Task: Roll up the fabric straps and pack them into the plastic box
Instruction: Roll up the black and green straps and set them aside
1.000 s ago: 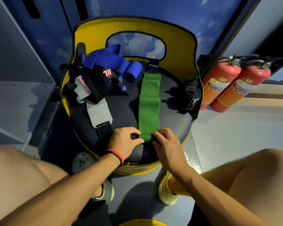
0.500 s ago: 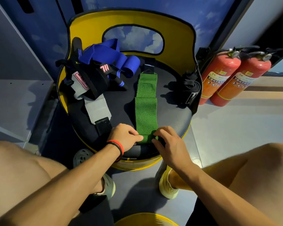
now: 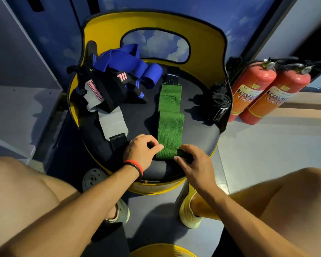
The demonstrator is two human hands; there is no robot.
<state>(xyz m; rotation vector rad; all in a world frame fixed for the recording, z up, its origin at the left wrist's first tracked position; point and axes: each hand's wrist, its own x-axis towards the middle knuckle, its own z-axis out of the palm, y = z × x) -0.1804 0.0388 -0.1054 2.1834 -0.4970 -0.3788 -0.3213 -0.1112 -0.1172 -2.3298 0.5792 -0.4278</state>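
My left hand (image 3: pixel 141 153) and right hand (image 3: pixel 195 164) pinch the green strap's (image 3: pixel 170 123) rolled end at the black seat's (image 3: pixel 198 130) front edge. Two red fire extinguishers (image 3: pixel 252 89) stand on the grey floor (image 3: pixel 267 145) just beside its right edge.

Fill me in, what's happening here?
A seated person is rolling the green strap from its near end on the chair seat. Left grip and right grip pinch the small roll; the rest lies flat. A blue strap and grey strap lie heaped behind, a rolled black strap at the right. No box shows.
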